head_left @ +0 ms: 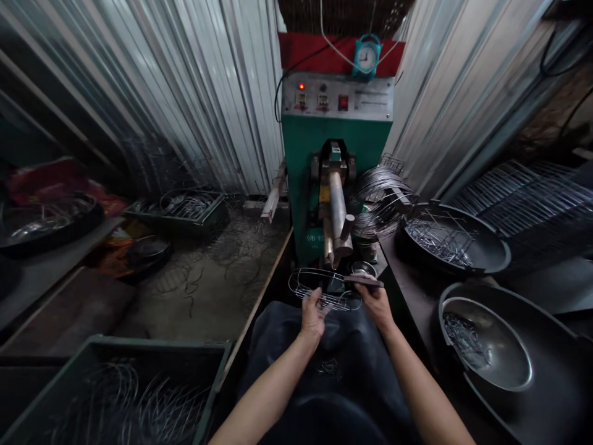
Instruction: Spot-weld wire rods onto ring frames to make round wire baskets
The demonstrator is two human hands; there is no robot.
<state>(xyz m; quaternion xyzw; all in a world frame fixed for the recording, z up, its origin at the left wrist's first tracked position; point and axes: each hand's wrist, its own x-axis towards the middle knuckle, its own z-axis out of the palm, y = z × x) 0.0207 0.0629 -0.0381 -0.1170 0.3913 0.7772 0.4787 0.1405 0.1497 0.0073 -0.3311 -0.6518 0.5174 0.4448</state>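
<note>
My left hand (314, 316) is closed on the near side of a round wire rack (303, 284), thumb on top, beneath the electrode tip of a green spot welder (296, 179). My right hand (377, 306) is closed at a dark flat bar (364, 281) near the rack's right end. Whether its fingers also hold the rack's wire, I cannot tell. Just behind that bar sits a small round metal cup (363, 268). A few small wire pieces (328, 369) lie on the dark apron (278, 346) over my lap.
To the right, a dark pan (503, 250) and a metal bowl (523, 364) hold small wire pieces. Wire hoops (382, 191) hang beside the welder. Green crates (92, 349) of wire stand left. A wooden edge (254, 303) runs along my left side.
</note>
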